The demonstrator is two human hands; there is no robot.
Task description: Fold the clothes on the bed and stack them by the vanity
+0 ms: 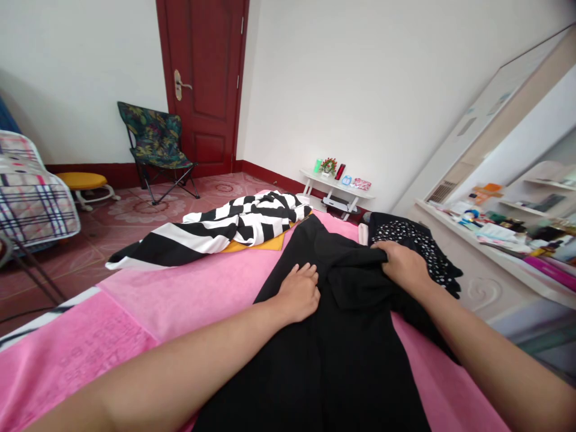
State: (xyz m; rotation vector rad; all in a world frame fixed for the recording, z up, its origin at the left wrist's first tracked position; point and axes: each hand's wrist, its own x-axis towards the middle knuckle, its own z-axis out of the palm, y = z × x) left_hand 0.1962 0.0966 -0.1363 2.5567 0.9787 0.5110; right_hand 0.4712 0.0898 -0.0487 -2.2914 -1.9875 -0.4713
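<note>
A black garment (351, 360) lies spread over a pink cloth (216, 279), running from the near edge toward the back. On its left part rests my left hand (300, 293), palm down, with the fingers laid over the fabric. My right hand (402, 264) is closed on a bunched, sleeve-like part of the garment at its right side and holds it up a little. Folds hide my right fingertips. Beyond my left hand is a crumpled black-and-white striped garment (252, 219), with a piece of yellow cloth (272, 243) partly under it.
A black polka-dot cloth (414, 240) lies beyond my right hand. At right, a white shelf unit (495, 249) carries many small items. A low white stand (335, 183) is against the back wall. Farther left are a folding chair (155, 141), a yellow stool (83, 180) and a red door (204, 78).
</note>
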